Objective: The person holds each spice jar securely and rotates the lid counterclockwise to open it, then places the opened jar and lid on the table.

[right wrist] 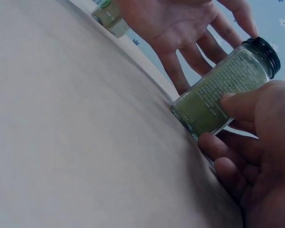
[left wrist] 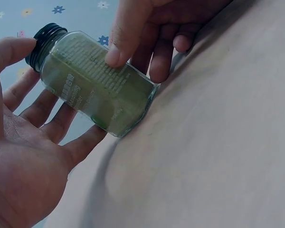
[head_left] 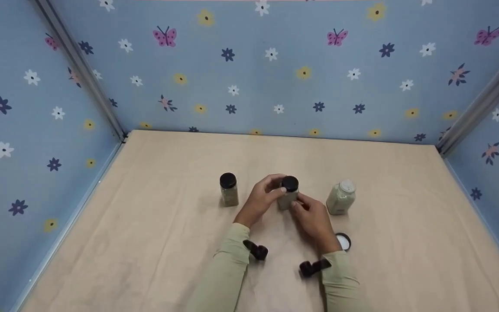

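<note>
A glass seasoning jar (left wrist: 97, 85) of green powder, capped in black, stands between both hands with its base at the table surface. My left hand (head_left: 260, 199) has its thumb at the black cap (head_left: 290, 183) and its fingers behind the jar. From the other side, my right hand (head_left: 314, 216) pinches the jar's body, thumb on the printed face, as the right wrist view shows. To the right is a similar jar (head_left: 340, 199) with a white top and no black cap. A black lid (head_left: 344, 242), white inside, lies beside the right wrist.
Left of the hands stands another black-capped jar (head_left: 229, 190). A cream cloth (head_left: 145, 208) covers the table. Blue flowered panels (head_left: 267, 65) with metal posts (head_left: 85, 73) enclose its back and sides.
</note>
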The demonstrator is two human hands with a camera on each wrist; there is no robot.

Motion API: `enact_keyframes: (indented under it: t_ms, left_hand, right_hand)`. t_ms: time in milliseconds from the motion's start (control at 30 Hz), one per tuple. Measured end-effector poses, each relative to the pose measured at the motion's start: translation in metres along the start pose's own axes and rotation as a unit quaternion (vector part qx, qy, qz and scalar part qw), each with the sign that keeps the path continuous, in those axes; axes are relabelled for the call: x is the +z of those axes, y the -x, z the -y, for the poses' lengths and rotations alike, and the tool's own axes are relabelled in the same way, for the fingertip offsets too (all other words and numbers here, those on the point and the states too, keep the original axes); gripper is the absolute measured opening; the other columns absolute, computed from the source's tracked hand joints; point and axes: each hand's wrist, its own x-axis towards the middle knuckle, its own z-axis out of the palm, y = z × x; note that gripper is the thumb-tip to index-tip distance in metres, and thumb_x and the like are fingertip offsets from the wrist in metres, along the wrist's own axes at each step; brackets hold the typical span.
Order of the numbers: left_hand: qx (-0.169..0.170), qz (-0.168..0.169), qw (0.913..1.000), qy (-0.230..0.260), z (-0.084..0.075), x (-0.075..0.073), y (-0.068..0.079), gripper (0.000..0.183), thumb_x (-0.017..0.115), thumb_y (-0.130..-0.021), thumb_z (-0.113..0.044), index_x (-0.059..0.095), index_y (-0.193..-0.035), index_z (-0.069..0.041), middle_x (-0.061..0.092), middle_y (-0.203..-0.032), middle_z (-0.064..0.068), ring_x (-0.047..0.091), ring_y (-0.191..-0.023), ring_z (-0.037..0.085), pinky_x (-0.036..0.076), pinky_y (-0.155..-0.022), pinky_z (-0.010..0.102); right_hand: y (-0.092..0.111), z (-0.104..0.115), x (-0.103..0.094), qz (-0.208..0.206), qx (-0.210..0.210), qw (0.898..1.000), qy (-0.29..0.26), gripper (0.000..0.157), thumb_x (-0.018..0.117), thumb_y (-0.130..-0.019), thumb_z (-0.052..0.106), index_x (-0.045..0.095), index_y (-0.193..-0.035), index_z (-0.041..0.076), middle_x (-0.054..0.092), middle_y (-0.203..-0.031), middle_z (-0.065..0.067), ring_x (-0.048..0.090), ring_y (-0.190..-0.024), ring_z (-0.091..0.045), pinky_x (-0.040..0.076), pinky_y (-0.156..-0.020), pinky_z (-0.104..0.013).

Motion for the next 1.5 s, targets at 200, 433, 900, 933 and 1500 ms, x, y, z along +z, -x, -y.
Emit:
enact_keyframes:
  t_ms: [200, 433, 900, 933, 1500]
  left_hand:
    - [-0.003, -0.012, 0.9999, -0.003, 0.004, 0.001, 0.001, 0.037, 0.059, -0.090, -0.007, 0.051, -0.125, 0.002, 0.056, -0.120, 0.013, 0.051, -0.113, 0.022, 0.044, -0.091, 0.034]
    - [-0.003, -0.034, 0.9992, -0.021, 0.004, 0.003, 0.002, 0.037, 0.060, -0.090, -0.010, 0.053, -0.125, -0.001, 0.055, -0.121, 0.009, 0.051, -0.114, 0.019, 0.042, -0.094, 0.032]
    - [-0.008, 0.038, 0.9992, 0.013, -0.009, 0.005, -0.005, 0.046, 0.050, -0.093, -0.006, 0.040, -0.138, -0.003, 0.045, -0.136, 0.016, 0.043, -0.125, 0.021, 0.037, -0.099, 0.033]
    - [-0.008, 0.042, 0.9990, 0.009, -0.010, 0.006, -0.006, 0.045, 0.048, -0.093, -0.004, 0.041, -0.138, -0.004, 0.045, -0.136, 0.016, 0.042, -0.125, 0.021, 0.036, -0.100, 0.032]
    - [-0.015, 0.017, 0.9994, 0.028, -0.009, 0.006, -0.005, 0.041, 0.052, -0.091, 0.000, 0.047, -0.131, 0.002, 0.048, -0.132, 0.018, 0.046, -0.121, 0.021, 0.039, -0.097, 0.032]
  right_hand:
    - [0.002, -0.002, 0.001, 0.005, 0.015, 1.000, 0.006, 0.039, 0.059, -0.090, 0.032, 0.059, -0.127, 0.017, 0.060, -0.120, 0.000, 0.055, -0.110, -0.015, 0.043, -0.094, -0.037]
    - [0.000, -0.001, 0.000, 0.001, 0.002, 1.000, 0.009, 0.037, 0.059, -0.091, 0.031, 0.060, -0.126, 0.019, 0.060, -0.122, 0.001, 0.054, -0.111, -0.015, 0.042, -0.094, -0.036]
    - [0.000, 0.000, 0.000, 0.003, 0.001, 1.000, 0.003, 0.040, 0.059, -0.091, 0.028, 0.058, -0.128, 0.011, 0.059, -0.121, -0.005, 0.056, -0.108, -0.017, 0.044, -0.092, -0.038]
    - [0.000, 0.001, 0.000, 0.004, 0.002, 1.000, 0.003, 0.040, 0.059, -0.091, 0.028, 0.058, -0.128, 0.011, 0.059, -0.122, -0.006, 0.055, -0.109, -0.017, 0.043, -0.093, -0.038]
    - [-0.001, 0.003, -0.001, 0.014, 0.008, 1.000, 0.001, 0.040, 0.059, -0.091, 0.030, 0.058, -0.128, 0.014, 0.058, -0.124, -0.003, 0.054, -0.112, -0.018, 0.042, -0.094, -0.038]
